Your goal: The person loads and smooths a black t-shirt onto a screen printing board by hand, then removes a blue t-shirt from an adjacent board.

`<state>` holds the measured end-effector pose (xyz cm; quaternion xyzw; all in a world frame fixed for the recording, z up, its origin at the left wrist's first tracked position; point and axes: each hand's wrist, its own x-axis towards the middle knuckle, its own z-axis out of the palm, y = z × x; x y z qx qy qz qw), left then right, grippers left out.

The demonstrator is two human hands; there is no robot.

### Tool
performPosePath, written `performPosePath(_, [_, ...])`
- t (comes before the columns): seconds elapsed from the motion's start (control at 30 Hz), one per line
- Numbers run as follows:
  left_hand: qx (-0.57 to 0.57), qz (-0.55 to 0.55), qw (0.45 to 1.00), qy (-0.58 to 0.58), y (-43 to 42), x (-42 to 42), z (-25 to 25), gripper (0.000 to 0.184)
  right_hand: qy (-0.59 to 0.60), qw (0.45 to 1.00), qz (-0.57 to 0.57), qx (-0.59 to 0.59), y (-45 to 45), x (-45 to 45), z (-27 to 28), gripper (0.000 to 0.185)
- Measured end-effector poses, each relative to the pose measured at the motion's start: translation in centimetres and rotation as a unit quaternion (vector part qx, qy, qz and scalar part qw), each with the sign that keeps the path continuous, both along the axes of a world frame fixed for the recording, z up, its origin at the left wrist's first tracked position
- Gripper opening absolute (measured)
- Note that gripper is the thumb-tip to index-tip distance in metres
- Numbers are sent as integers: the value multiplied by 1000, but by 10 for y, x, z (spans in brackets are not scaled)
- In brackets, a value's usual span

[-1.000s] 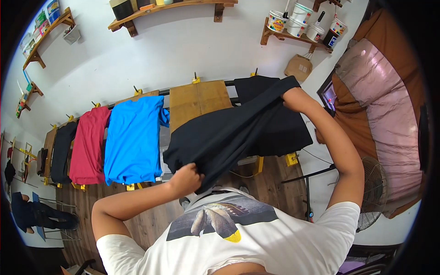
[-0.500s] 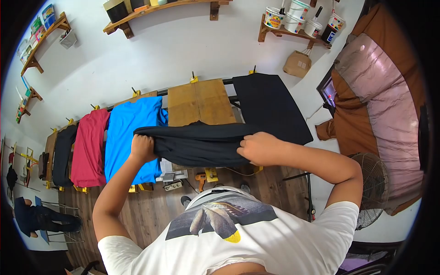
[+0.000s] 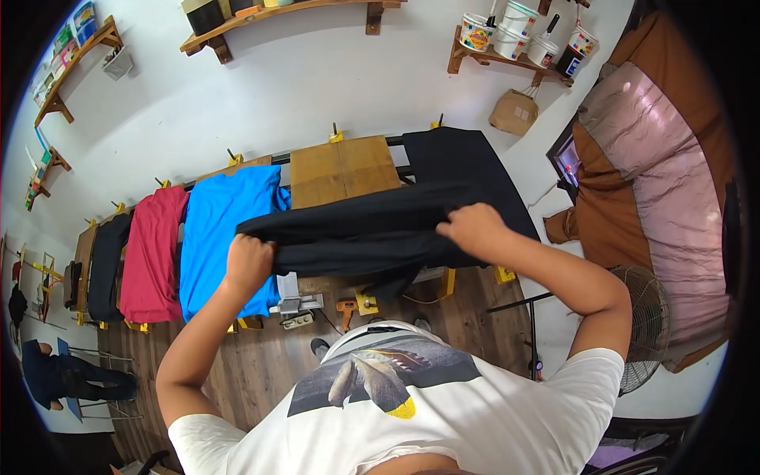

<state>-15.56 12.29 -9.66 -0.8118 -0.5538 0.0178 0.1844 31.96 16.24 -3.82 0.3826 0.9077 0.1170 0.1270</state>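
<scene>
A black cloth (image 3: 348, 233) is stretched sideways between my two hands, with folds along its length and a loose part hanging near its right half. My left hand (image 3: 252, 260) is closed round its left end, beside a blue shirt (image 3: 226, 237). My right hand (image 3: 475, 229) grips the cloth near its right end, in front of another black cloth (image 3: 463, 174) spread on a board. Behind the held cloth a bare wooden board (image 3: 342, 170) shows; its near part is mostly covered from view.
A red shirt (image 3: 154, 253) and a dark shirt (image 3: 108, 265) lie on boards at the left. An orange tool (image 3: 346, 313) is below the boards. A fan (image 3: 645, 328) stands at the right. Far left, a person (image 3: 75, 376) is near a blue-topped table.
The black cloth first came off its slanted spread and was drawn level between my hands. Since then my right hand has moved slightly right and up with its end.
</scene>
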Motion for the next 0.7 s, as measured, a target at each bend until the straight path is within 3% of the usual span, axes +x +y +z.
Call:
performPosePath(0.07, [-45, -126, 991, 23, -15, 18, 14, 21, -72, 989, -128, -34, 28, 13, 7, 27])
performPosePath(0.13, [-46, -177, 983, 2, -31, 42, 29, 17, -137, 967, -214, -33, 56, 29, 10, 31])
performPosePath(0.17, [-45, -229, 972, -16, -39, 54, 36, 14, -138, 967, -213, -33, 70, 50, -6, 31])
performPosePath(0.2, [-44, -228, 973, -17, -46, 66, 45, 14, -45, 986, -118, 108, 86, 76, -31, 32])
performPosePath(0.23, [-54, -253, 966, 0, -52, 77, 54, 16, 51, 968, -18, 245, 88, 78, -31, 33])
performPosePath(0.27, [-65, -278, 958, 17, -58, 86, 59, 17, 50, 968, -17, 245, 92, 80, -31, 33])
performPosePath(0.33, [-38, -322, 946, 24, -63, 98, 63, 18, 216, 966, -102, 103, 76, 52, 16, 36])
performPosePath(0.4, [-10, -366, 930, 33, -71, 104, 57, 19, 219, 970, -87, 63, 74, 51, 30, 37])
performPosePath(0.47, [-114, -379, 908, 136, -77, 106, 42, 18, 222, 972, -70, 25, 79, 53, 34, 39])
performPosePath(0.5, [-108, -406, 897, 136, -77, 107, 38, 20, 190, 980, -60, 3, 82, 59, 33, 39])
performPosePath(0.57, [-172, -366, 904, 140, -70, 103, 17, 19, 159, 986, -48, -18, 83, 59, 32, 38])
performPosePath(0.6, [-235, -327, 904, 143, -66, 99, 4, 18, 183, 982, 29, 48, 79, 55, 32, 36])
performPosePath(0.63, [-184, -306, 921, 157, -57, 88, -8, 19, 205, 967, 104, 113, 73, 49, 32, 33])
performPosePath(0.67, [-167, -247, 939, 171, -44, 74, -34, 22, 205, 967, 102, 112, 66, 39, 35, 33])
performPosePath(0.7, [-166, -176, 951, 194, -28, 65, -32, 23, 104, 994, 10, 42, 58, 26, 42, 29])
